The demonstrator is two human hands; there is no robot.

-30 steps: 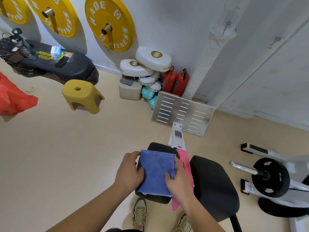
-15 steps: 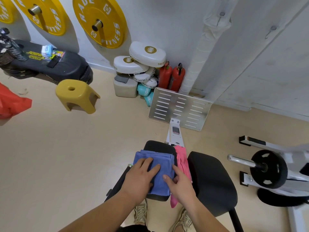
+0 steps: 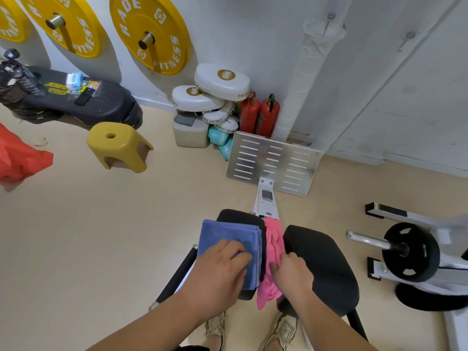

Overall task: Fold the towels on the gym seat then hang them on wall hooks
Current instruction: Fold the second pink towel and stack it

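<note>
A folded blue towel [image 3: 222,233] lies on the left black seat pad [image 3: 238,216] of the gym machine. My left hand [image 3: 222,269] rests flat on top of it, fingers spread. A crumpled pink towel [image 3: 274,239] hangs in the gap between the left pad and the right black seat pad [image 3: 324,262]. My right hand [image 3: 291,272] touches the pink towel with its fingertips; a firm grip does not show. A small wall hook [image 3: 407,38] sticks out of the white wall at the upper right.
A metal footplate [image 3: 273,160] stands ahead of the seat. Behind it are two red fire extinguishers [image 3: 260,115] and stacked white pads [image 3: 220,82]. A yellow stool [image 3: 119,145] sits left, a barbell with black plate [image 3: 410,252] right. Yellow weight plates [image 3: 152,31] hang on the wall.
My left hand slid from the towel's left edge onto its top. My right hand left the blue towel and moved right onto the pink towel.
</note>
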